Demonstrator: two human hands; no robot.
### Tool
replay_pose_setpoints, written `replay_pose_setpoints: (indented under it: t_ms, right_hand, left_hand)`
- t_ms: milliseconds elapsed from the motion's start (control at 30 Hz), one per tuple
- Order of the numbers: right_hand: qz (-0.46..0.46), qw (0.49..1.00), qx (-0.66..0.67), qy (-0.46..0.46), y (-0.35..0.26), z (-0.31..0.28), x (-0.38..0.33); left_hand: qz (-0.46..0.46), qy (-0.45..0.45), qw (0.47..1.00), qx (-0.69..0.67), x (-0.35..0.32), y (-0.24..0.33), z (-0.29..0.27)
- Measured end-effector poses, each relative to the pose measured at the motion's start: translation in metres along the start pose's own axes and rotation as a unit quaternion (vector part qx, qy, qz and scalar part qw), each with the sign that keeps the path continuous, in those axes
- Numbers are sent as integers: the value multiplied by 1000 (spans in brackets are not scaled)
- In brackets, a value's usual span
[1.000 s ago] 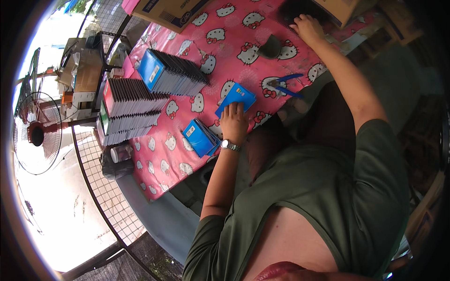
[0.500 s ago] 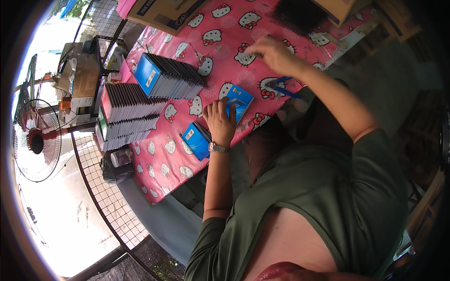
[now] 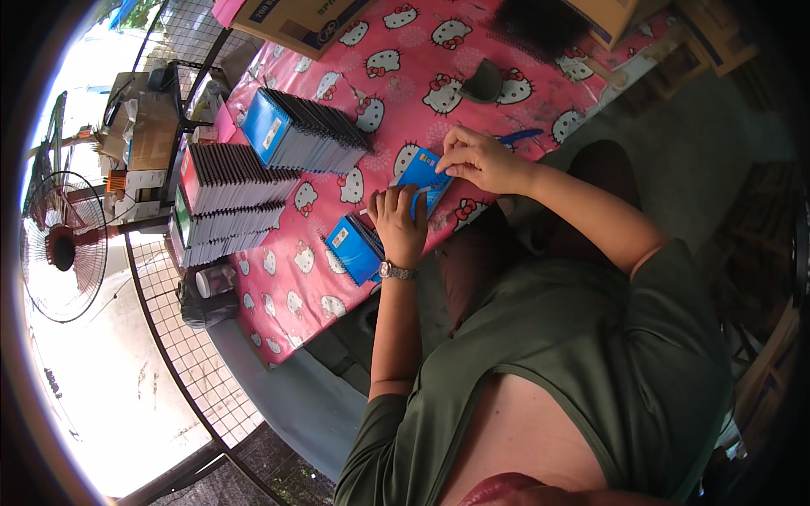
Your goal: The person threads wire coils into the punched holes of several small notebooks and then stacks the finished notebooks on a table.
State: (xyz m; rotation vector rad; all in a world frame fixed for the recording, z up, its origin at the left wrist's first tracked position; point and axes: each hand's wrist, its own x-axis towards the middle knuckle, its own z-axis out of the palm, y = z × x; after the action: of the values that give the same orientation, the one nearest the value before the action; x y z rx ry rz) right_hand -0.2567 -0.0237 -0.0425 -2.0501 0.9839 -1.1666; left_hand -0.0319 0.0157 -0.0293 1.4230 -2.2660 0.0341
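Note:
A blue booklet (image 3: 422, 174) lies flat on the pink cartoon-cat tablecloth (image 3: 396, 93) at the table's near edge. My left hand (image 3: 398, 224), with a wristwatch, rests on its near side and pinches a thin white stick-like item. My right hand (image 3: 477, 158) has its fingers closed on the booklet's far edge. Just left of my left hand lies a small pile of blue booklets (image 3: 354, 247).
Rows of stacked booklets stand on the table's left: a blue row (image 3: 299, 135) and black, red and green-edged rows (image 3: 221, 202). A dark cone-shaped object (image 3: 483, 83), a black bristly thing (image 3: 540, 21) and cardboard boxes (image 3: 304, 21) sit farther back. A fan (image 3: 63, 249) stands at the left.
My right hand came back from the far side of the table to the blue booklet and now grips its far edge. My left hand stayed on the booklet.

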Motion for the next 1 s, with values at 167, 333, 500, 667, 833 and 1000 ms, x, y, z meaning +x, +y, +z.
replay_pose_setpoints:
  t_ms: [167,333,500,667,833,1000]
  right_hand:
    - [38,991,55,-114,1,-10,7]
    - [247,934,150,-208,-18,-27,18]
    - [81,986,49,-141,-15,-19,13]
    - [44,987,-58,-141,-34,-17,17]
    - [111,957,-268,7,27,-38,52]
    - [82,939,-311,-120,78,-60,54]
  left_hand:
    - [11,25,1000,-8,3,4,2]
    - [19,22,999,-25,5,10,8]
    - [26,2,1000,7,10,19,4]
    - [29,3,1000,12,10,15,7]
    - [29,-24,999,14,6,2,9]
    - [-67,-6,994,91,2,11,5]
